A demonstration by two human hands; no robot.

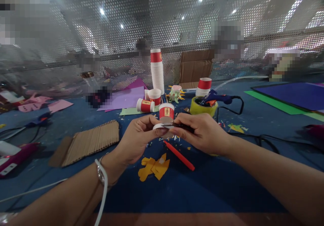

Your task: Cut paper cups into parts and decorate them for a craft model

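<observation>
My left hand [136, 135] pinches a small white round piece [159, 126], perhaps part of a paper cup. My right hand [199, 131] is closed around a dark-handled cutting tool [186, 127], whose thin tip meets the white piece. Just beyond my fingertips stands a red and white paper cup [166, 112]. Below the hands, a red marker [180, 156] lies slanted on the blue table [202, 192]. Yellow paper cutouts [154, 167] lie to its left.
Corrugated cardboard [92, 141] lies at left. Behind are a tall cup stack [157, 74], a tipped cup [145, 105] and purple paper [126, 98]. A blue glue gun [220, 97] rests on a yellow tape roll [202, 108], its black cable trailing right. Metal mesh [121, 33] stands behind.
</observation>
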